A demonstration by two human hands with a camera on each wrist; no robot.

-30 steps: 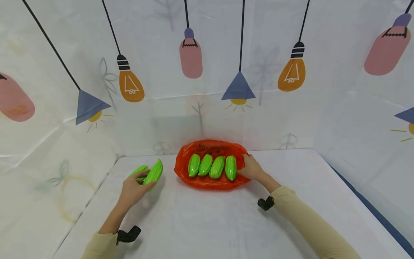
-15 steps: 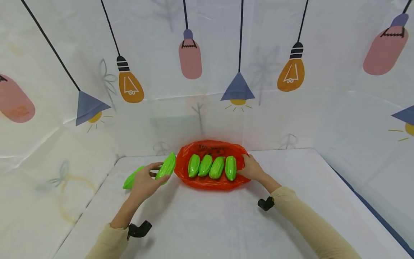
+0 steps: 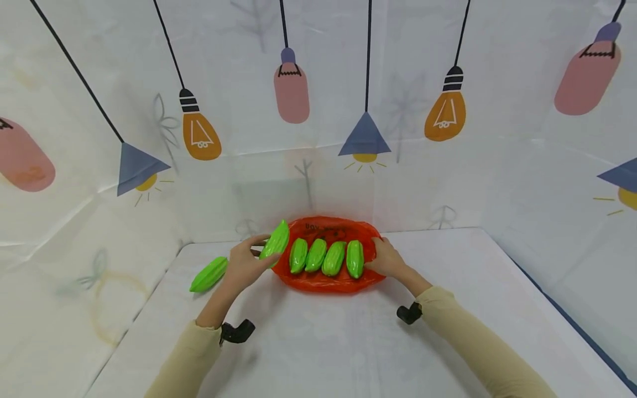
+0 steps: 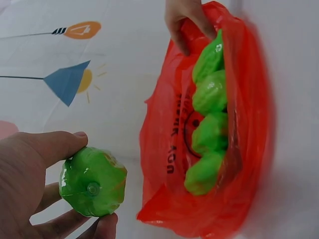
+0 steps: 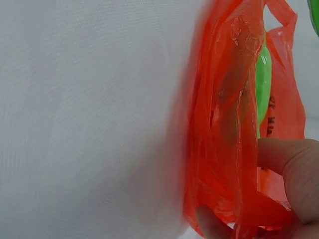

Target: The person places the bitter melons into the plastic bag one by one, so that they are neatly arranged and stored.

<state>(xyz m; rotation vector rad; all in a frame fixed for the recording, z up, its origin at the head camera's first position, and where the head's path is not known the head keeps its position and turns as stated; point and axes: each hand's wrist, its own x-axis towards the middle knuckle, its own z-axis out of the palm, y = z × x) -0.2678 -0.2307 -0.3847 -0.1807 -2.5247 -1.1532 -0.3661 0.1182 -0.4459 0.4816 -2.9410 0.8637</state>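
Observation:
In the head view my left hand holds a shiny green ridged gourd, lifted and tilted, at the left rim of a red plastic bag. The left wrist view shows that gourd end-on between thumb and fingers, apart from the bag. Several like gourds lie side by side inside the opened bag. My right hand grips the bag's right side; seen from the right wrist, the thin film passes between its digits, some partly hidden behind it.
Another green gourd lies on the white table, left of the bag and behind the left wrist. A pale wall sheet printed with lamps rises close behind the bag.
My left hand has carried its gourd rightward to the bag's left edge, leaving the loose gourd on the table more fully visible. The right hand stays on the bag.

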